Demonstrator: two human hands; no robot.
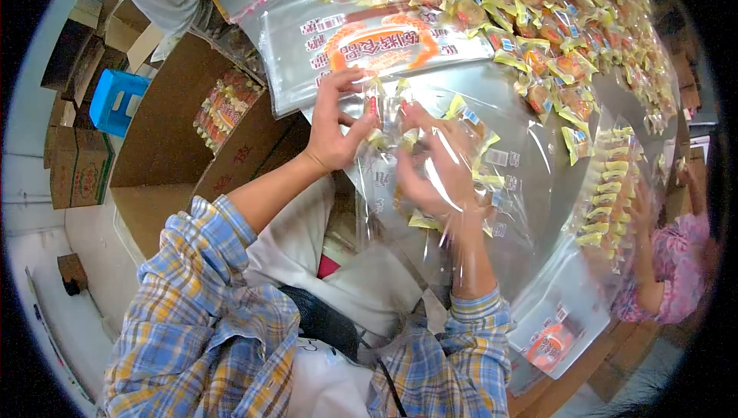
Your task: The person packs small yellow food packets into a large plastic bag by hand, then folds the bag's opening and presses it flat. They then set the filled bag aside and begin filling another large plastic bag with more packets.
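Observation:
In front of me, my left hand (336, 124) pinches a small wrapped pastry (373, 110), with the thumb on its near side. My right hand (444, 163) is inside a clear plastic bag (530, 160), partly blurred. Its fingers close on another wrapped pastry (403, 93) beside the first. More yellow-ended pastry packets (470, 122) lie in the bag around the right wrist, seen through the shiny film. A stack of flat printed bags (288, 56) lies just beyond my left hand.
A large heap of wrapped pastries (538, 22) covers the far table. An open cardboard box (165, 122) with packets inside stands at left, near a blue plastic stool (118, 103). At right, a co-worker's arm (649, 272) is beside a filled bag (611, 187) and more flat bags (565, 326).

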